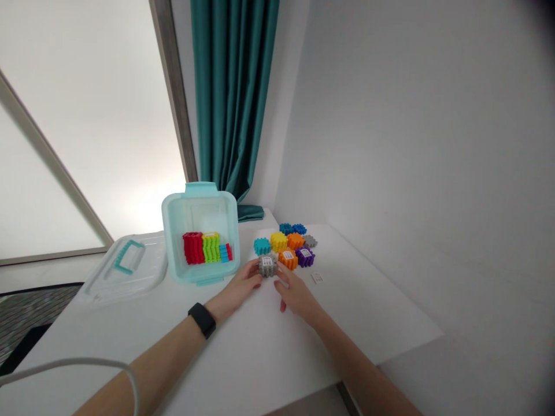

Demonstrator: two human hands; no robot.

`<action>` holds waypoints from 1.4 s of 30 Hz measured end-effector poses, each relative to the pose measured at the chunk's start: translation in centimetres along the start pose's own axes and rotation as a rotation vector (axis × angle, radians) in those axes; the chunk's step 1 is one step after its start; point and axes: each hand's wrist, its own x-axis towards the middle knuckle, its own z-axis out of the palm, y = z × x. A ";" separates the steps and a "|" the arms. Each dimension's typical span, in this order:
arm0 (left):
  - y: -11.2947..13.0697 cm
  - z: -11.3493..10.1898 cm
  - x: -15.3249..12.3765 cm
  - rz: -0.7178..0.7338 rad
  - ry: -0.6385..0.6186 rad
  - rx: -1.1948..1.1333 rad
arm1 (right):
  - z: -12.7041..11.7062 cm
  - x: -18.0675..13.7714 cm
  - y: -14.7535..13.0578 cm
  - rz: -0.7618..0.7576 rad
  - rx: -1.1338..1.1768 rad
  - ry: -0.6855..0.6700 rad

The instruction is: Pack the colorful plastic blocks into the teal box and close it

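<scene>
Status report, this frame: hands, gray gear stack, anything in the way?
Left hand and right hand flanking gray gear stack. Printed label on top. Nearer orange gear stack just behind, to its right; nothing visibly blocking.

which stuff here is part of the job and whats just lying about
Likely job things:
grey toothed stack, between left hand and right hand
card-topped orange stack
card-topped purple stack
loose white card

Likely just around:
lid
white cable
tub, though uncertain
</scene>
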 end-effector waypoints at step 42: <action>-3.0 -1.7 -3.6 0.351 0.002 0.731 | -0.6 -0.7 1.6 -0.493 -0.522 -0.115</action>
